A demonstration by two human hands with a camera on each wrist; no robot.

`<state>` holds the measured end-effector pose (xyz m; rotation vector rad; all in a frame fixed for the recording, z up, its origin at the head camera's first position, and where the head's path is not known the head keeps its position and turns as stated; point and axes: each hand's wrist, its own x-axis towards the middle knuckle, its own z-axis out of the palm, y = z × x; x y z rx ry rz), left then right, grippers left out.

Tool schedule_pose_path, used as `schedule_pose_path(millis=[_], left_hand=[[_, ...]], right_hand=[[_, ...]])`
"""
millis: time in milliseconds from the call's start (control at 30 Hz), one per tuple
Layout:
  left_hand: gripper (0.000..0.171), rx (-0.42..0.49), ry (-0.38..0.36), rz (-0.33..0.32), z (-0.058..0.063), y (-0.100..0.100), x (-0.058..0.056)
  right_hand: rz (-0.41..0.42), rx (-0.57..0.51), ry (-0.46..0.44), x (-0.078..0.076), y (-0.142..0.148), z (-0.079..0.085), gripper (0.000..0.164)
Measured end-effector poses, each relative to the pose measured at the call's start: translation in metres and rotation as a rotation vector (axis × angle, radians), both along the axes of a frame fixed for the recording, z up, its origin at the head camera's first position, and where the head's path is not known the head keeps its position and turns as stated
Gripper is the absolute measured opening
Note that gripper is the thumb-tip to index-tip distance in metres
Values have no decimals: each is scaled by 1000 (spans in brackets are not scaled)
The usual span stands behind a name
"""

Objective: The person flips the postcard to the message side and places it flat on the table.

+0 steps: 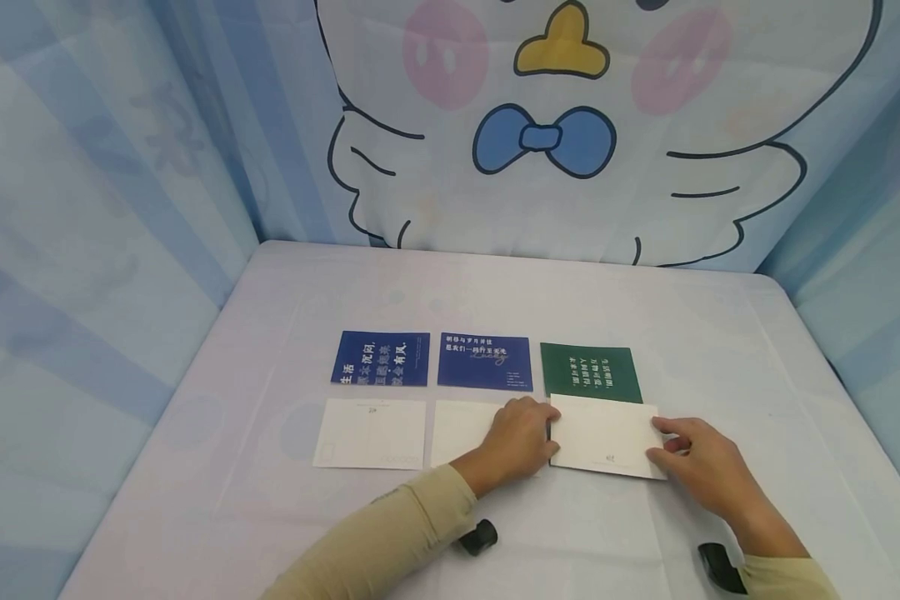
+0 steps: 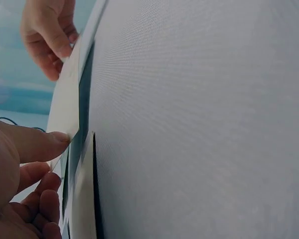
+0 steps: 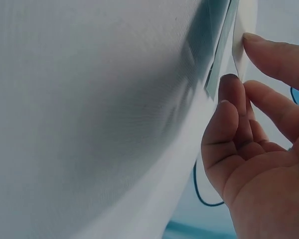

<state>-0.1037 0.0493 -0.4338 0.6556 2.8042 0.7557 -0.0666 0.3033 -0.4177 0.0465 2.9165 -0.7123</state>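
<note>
A cream-white card (image 1: 606,435) is held level between both hands, close over the table at the right end of the lower row. The left hand (image 1: 517,437) pinches its left edge, with the thumb on the near corner in the left wrist view. On the opposite edge, the right hand (image 3: 269,129) grips with thumb and fingertips. Partly under the left hand lies a second white card (image 1: 461,429). A green card with white writing (image 1: 591,372) sits just behind the held one, its near edge overlapped by it in the head view.
Two blue cards with white lettering, one at the left (image 1: 380,358) and one in the middle (image 1: 485,362), lie in the back row. Another white card (image 1: 370,433) is at the front left. A pale cloth covers the table (image 1: 270,517); printed curtains (image 1: 105,208) enclose it.
</note>
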Motion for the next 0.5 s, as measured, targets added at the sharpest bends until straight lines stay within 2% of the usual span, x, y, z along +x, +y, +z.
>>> schedule_pose_path(millis=[233,500], left_hand=[[40,-48,19,-8,-3,1,3],[38,-53,45,-15,-4,1,4]], right_hand=[[16,6,-30,-1,-1,-1,57],[29,18,-62,-4,-2,-2,57]])
